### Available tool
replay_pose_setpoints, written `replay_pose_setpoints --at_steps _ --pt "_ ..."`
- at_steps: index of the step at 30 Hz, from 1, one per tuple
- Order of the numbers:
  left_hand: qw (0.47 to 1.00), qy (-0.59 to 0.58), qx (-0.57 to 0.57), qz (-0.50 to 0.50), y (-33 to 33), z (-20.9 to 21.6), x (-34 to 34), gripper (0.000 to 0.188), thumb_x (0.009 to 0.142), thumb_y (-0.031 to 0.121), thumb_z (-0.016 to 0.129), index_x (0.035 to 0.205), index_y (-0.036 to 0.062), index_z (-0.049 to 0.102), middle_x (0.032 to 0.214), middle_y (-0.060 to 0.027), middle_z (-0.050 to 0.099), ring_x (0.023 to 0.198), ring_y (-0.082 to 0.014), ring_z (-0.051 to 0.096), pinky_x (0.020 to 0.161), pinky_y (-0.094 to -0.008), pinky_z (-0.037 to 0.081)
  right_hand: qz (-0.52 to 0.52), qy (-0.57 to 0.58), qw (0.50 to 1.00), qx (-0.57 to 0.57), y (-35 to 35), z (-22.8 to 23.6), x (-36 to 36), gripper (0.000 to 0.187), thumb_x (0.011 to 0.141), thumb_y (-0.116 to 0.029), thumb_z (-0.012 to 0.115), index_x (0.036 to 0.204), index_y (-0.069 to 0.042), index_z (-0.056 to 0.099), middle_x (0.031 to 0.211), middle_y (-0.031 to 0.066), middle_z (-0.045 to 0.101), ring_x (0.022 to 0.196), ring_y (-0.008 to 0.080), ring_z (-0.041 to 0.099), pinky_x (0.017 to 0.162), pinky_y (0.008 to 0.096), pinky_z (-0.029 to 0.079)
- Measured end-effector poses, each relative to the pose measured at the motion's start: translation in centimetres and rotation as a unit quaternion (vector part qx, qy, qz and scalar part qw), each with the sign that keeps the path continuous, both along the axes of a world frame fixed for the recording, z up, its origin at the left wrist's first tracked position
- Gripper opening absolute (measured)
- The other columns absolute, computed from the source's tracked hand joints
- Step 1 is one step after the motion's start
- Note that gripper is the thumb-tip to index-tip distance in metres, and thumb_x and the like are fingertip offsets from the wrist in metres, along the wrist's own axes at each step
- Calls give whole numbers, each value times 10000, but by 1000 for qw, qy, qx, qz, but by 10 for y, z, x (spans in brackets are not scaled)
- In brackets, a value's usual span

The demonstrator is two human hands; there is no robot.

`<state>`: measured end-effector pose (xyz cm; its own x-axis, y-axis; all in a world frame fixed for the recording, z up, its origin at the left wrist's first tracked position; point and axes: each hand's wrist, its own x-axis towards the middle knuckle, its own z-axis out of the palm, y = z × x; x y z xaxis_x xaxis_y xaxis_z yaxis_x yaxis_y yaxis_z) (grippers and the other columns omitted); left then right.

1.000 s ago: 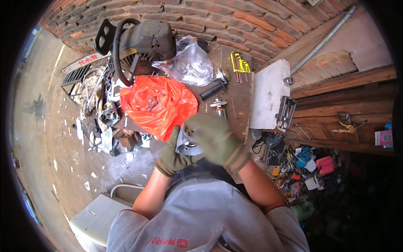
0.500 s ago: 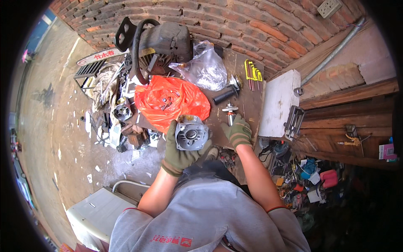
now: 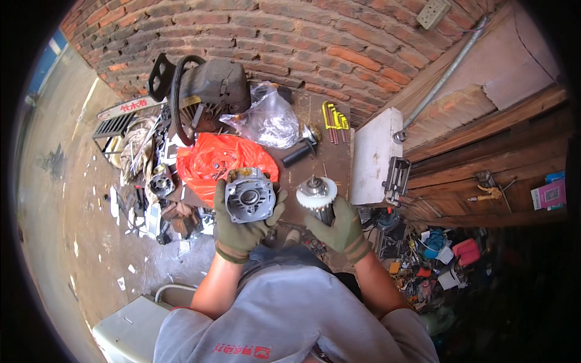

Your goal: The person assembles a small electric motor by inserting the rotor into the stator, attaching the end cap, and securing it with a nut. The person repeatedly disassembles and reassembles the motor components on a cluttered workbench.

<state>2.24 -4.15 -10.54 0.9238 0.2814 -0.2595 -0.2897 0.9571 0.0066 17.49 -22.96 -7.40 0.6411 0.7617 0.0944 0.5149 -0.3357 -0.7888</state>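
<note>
My gloved left hand (image 3: 235, 237) holds up a round grey cast-metal gear housing (image 3: 253, 207), its fingers wrapped round the rim. The open side with a bearing seat in the middle faces up. To its right, my gloved right hand (image 3: 344, 228) grips a motor armature (image 3: 317, 195) by its lower body. A white fan disc and a shiny metal shaft end show at the armature's top. The two parts are apart, side by side over the bench's near edge. An orange plastic bag (image 3: 209, 158) with small metal parts on it lies just beyond the housing.
Behind are a chainsaw (image 3: 221, 85), a clear plastic bag (image 3: 269, 124), a black side handle (image 3: 296, 154) and a yellow hex key set (image 3: 334, 116). Scrap parts crowd the left. A white metal box lid (image 3: 374, 157) bounds the right; a brick wall (image 3: 302, 48) stands behind.
My right hand has lifted the armature off the bench and brought it up beside the housing. My left hand still holds the housing. The whole view has shifted slightly.
</note>
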Motion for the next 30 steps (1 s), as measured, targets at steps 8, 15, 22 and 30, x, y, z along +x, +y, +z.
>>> replay_pose_setpoints --at_steps 8,15,22,30 --pt "995 -100 8 -24 -3 17 25 883 893 696 612 1479 45 499 1442 -218 575 1306 -416 580 1074 -562 509 32 81 995 37 -13 78 -26 376 770 -119 769 1122 -1 709 950 173 713 805 284 689 761 375 541" --pt "995 -95 14 -16 -13 13 38 884 925 666 609 1506 23 435 1491 -268 500 1373 -442 503 1095 -594 485 10 99 995 1 -27 99 -47 352 764 -164 773 1088 -36 720 856 140 708 731 266 689 699 381 542" --pt "992 14 114 -54 -3 12 38 698 919 704 610 1322 134 625 1275 -167 690 1158 -386 685 1001 -561 563 -36 45 997 -45 -28 87 -52 366 759 -197 774 1096 -62 723 885 154 721 784 317 710 728 385 553" --pt "973 45 227 -18 3 29 41 505 1054 476 534 1392 101 556 1254 -133 666 1175 -286 664 1001 -458 560 -41 77 993 83 -27 61 -47 474 818 -201 776 1224 1 641 986 175 726 868 292 725 774 398 566"
